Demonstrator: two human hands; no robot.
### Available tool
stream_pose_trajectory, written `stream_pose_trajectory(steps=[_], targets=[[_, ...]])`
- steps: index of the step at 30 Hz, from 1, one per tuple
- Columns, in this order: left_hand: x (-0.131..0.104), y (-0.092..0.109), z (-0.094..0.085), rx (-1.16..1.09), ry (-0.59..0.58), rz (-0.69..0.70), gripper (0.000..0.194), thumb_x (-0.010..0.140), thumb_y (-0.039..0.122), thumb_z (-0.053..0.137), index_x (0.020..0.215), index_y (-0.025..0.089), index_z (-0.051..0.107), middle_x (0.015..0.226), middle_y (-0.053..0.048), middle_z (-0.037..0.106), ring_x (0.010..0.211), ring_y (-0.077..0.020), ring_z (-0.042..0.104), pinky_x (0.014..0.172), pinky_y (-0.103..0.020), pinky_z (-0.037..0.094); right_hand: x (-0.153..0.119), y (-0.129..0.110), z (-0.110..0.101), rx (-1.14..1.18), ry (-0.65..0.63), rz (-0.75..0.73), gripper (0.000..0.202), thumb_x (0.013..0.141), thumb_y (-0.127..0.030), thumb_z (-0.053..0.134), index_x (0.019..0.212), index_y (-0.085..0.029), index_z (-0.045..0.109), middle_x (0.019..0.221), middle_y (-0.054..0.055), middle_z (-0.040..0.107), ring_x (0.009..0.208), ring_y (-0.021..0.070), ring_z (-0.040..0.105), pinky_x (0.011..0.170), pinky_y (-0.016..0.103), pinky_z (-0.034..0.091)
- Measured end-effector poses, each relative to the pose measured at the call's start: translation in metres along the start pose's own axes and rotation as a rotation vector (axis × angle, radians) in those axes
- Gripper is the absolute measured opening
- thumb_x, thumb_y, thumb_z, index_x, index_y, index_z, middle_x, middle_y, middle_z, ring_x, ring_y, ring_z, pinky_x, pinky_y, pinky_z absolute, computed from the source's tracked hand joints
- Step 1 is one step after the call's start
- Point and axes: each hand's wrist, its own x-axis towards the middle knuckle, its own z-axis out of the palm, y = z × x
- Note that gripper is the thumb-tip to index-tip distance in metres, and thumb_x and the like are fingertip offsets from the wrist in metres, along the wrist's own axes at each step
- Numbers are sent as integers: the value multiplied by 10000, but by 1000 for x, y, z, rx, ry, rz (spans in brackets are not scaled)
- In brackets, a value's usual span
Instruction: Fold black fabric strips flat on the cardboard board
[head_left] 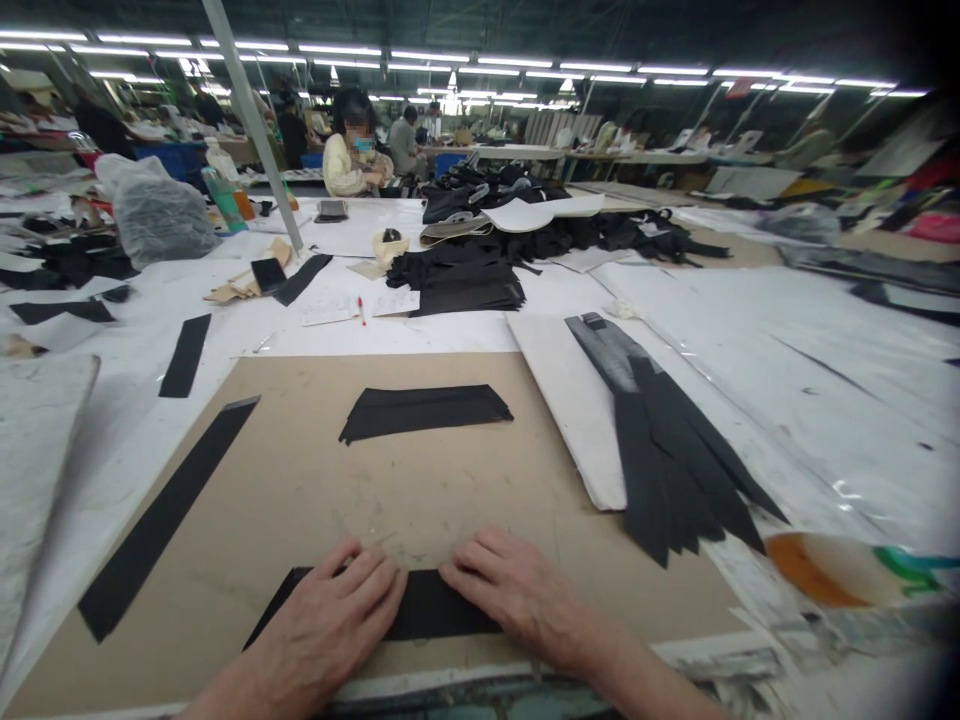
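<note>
A black fabric strip (442, 605) lies crosswise near the front edge of a brown board (300, 510). My left hand (341, 600) rests over the strip's left part, its fingers bent together at the far edge. On the right part, my right hand (510, 590) has its fingers curled closed at the same edge. Both thumbs and the undersides of the fingers are largely hidden. Between the hands a stretch of the strip shows flat. Farther up the board is a small stack of black strips (427, 412).
A long black strip (169, 520) lies along the board's left side. Fanned black strips (675, 450) overlap a white panel (574, 420) at right. An orange-and-clear bottle (825, 570) lies at far right. Black pieces (472, 285) are heaped beyond; a person (349, 160) sits behind them.
</note>
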Motion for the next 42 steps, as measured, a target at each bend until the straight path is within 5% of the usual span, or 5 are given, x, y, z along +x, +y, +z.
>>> stream_pose_trajectory(steps=[7, 28, 33, 36, 42], targets=[[20, 23, 4, -83, 107, -281, 250, 1022, 308, 494, 1216, 206, 615, 1089, -36, 650, 987, -234, 575, 1000, -458, 367, -4, 0, -1, -36, 16, -20, 237, 1028, -212, 531, 1251, -156, 590, 979, 37, 599, 891, 195, 506, 777, 321, 437], [26, 31, 26, 73, 215, -104, 328, 1025, 191, 440, 1297, 109, 604, 1164, -103, 643, 1072, -278, 558, 958, -436, 424, -48, 17, 10, 45, 149, 150, 153, 1020, -191, 530, 1137, -212, 626, 999, 38, 603, 889, 195, 507, 765, 324, 397], [26, 32, 27, 91, 235, -106, 330, 1030, 218, 431, 1286, 105, 606, 1159, -110, 650, 1067, -286, 568, 927, -438, 466, -34, -3, -11, -30, 202, 321, 268, 993, -379, 597, 803, -192, 623, 864, 36, 597, 815, 213, 513, 760, 373, 414], [28, 32, 25, 74, 215, -122, 328, 1029, 218, 428, 1284, 98, 596, 1137, -111, 654, 1046, -271, 582, 925, -429, 488, -13, -25, -3, -76, 256, 372, 122, 966, -254, 620, 1050, -172, 651, 1024, 77, 638, 906, 248, 547, 810, 399, 469], [13, 16, 11, -59, 74, -161, 311, 1004, 239, 518, 1294, 134, 561, 1146, -100, 650, 1023, -262, 604, 874, -406, 538, -4, -49, 47, -205, 299, 237, 480, 902, -47, 462, 1378, -55, 522, 1153, 138, 641, 1036, 292, 557, 906, 416, 539]])
